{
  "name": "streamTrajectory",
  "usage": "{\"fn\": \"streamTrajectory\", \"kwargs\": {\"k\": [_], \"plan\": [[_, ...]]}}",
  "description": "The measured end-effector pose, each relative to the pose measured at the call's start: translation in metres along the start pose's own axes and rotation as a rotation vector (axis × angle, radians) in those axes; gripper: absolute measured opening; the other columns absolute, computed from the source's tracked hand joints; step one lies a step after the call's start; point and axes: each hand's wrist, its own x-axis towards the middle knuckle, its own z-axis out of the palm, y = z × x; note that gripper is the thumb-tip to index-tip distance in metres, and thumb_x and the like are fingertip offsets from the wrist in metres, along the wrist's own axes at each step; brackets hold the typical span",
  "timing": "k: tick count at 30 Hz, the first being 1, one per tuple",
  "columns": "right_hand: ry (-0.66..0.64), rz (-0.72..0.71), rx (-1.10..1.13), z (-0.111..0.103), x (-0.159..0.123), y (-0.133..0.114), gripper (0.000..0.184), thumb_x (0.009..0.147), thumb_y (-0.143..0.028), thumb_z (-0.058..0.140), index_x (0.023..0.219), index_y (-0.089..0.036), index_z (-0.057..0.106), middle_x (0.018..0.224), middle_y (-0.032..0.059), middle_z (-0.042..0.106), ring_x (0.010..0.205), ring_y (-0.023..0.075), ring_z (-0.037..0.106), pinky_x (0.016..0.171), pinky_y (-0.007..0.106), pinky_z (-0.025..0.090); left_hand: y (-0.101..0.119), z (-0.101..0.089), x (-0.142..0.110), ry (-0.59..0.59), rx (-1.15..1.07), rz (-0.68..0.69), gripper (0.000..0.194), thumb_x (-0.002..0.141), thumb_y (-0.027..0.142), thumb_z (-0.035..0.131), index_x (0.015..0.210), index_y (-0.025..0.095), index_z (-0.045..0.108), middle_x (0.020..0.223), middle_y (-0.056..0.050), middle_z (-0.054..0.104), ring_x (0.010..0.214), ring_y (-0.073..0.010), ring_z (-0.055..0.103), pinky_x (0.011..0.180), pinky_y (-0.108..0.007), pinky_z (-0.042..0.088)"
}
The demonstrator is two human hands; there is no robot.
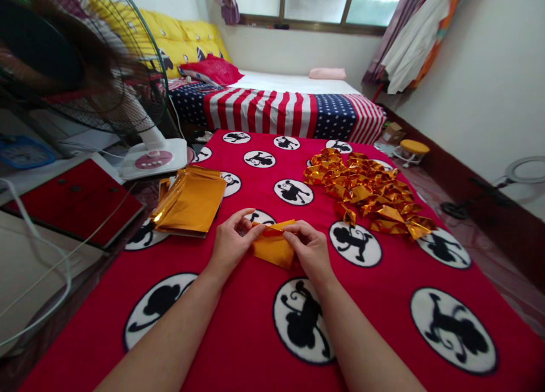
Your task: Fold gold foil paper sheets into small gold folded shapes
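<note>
Gold sheet (273, 251) (folded), in both hands (232, 237) (310, 247), red cloth (247, 318) beneath

a fan (72, 62) stands at left, a red pillow (213, 70) lies on the bed (281, 80), a yellow-topped stool (414, 147) stands right.

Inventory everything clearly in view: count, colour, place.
Held sheet: one, gold, between hands
Sheet stack: one, gold, cloth's left
Folded pieces: many, gold, cloth's right
Cloth: one, red, foreground
Fan: one, white base, left
Bed: one, white top, back
Pillows: two, red and pink, on bed
Cushioning: count unclear, yellow, back left
Stool: one, yellow seat, right
Box: one, brown, beside stool
Window: one, pale panes, back
Hanging fabrics: several, multicoloured, by window
Left hand: one, sheet's left
Right hand: one, sheet's right
</note>
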Motion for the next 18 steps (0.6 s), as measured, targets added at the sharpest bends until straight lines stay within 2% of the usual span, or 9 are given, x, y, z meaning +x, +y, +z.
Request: {"fn": "streamTrajectory", "kwargs": {"k": [5, 18], "plan": [[0.025, -0.008, -0.009, 0.0003, -0.0004, -0.0017, 0.007, 0.081, -0.024, 0.067, 0.08, -0.021, 0.073, 0.08, 0.0025, 0.064, 0.074, 0.0163, 0.059, 0.066, 0.026, 0.044, 0.0009, 0.0004, -0.0001, 0.015, 0.012, 0.0, 0.05, 0.073, 0.045, 0.074, 0.113, 0.015, 0.067, 0.077, -0.002, 0.065, 0.064, -0.0123, 0.058, 0.059, -0.022, 0.046], [0.028, -0.014, 0.008, 0.0002, 0.0003, -0.0034, 0.007, 0.081, -0.024, 0.067, 0.079, -0.021, 0.072, 0.078, 0.0014, 0.061, 0.072, 0.0149, 0.057, 0.063, 0.025, 0.041, 0.001, 0.0007, -0.0008, -0.085, -0.149, -0.063, 0.051, 0.076, 0.04, 0.073, 0.119, 0.014, 0.064, 0.086, -0.005, 0.069, 0.074, -0.0145, 0.065, 0.066, -0.022, 0.05]]}}
